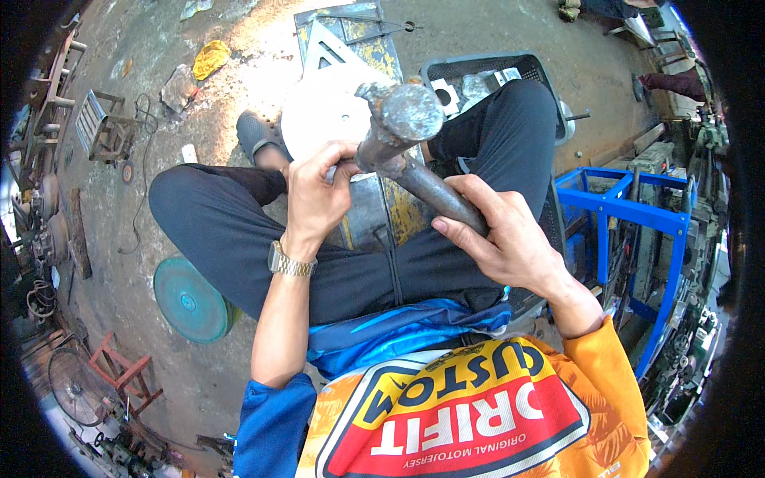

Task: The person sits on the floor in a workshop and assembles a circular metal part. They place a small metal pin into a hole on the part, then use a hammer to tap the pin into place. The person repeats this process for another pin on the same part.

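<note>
My right hand (510, 239) is wrapped round the dark pipe handle of a steel hammer (442, 195), held raised in front of me. Its rough, round metal head (410, 111) is toward the far end of the handle. My left hand (319, 195), with a metal watch on its wrist, is closed in a pinch just left of the hammer. What its fingers hold is hidden. Beyond them lies a bright white round disc (327, 119) with a small centre hole, washed out by light. It rests on a worn yellow-and-dark metal surface (362, 211) between my legs.
A pale triangular plate (333, 52) lies past the disc. To the right stand a dark plastic crate (518, 60) with metal parts and a blue metal frame (641, 209). A round green-topped stool (189, 299) is at left, near a cable (135, 211) on the floor.
</note>
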Demonstrator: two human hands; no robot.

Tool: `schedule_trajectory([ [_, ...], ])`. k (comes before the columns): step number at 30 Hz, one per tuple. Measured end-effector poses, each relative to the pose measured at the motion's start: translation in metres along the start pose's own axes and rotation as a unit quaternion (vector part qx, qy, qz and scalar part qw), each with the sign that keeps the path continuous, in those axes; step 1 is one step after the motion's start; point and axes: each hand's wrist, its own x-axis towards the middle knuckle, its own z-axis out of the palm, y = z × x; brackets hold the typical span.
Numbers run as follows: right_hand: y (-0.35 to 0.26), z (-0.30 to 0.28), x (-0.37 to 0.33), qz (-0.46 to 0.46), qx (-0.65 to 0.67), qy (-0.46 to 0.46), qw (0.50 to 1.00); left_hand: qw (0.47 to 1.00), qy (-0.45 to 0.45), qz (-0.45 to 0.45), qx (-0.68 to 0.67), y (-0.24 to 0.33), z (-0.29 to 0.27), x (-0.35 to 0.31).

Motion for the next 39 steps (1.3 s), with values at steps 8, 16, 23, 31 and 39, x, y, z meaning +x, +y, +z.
schedule_trajectory([
  [8,0.001,0.002,0.001,-0.01,0.005,0.006,1.0,1.0,0.003,-0.016,-0.017,-0.001,0.001,-0.001],
  [16,0.001,0.002,0.001,-0.003,0.005,0.006,1.0,1.0,0.008,-0.014,-0.006,-0.002,0.001,-0.001],
  [23,-0.008,0.0,0.002,-0.006,0.001,0.019,1.0,1.0,0.003,-0.019,-0.015,-0.001,0.001,0.0],
  [31,-0.03,-0.019,-0.012,-0.111,-0.051,0.123,0.985,0.999,0.006,0.01,-0.04,0.0,-0.006,-0.001],
  [39,-0.001,0.0,-0.006,0.021,0.015,0.005,1.0,0.999,0.028,0.009,-0.044,-0.001,0.0,-0.003],
])
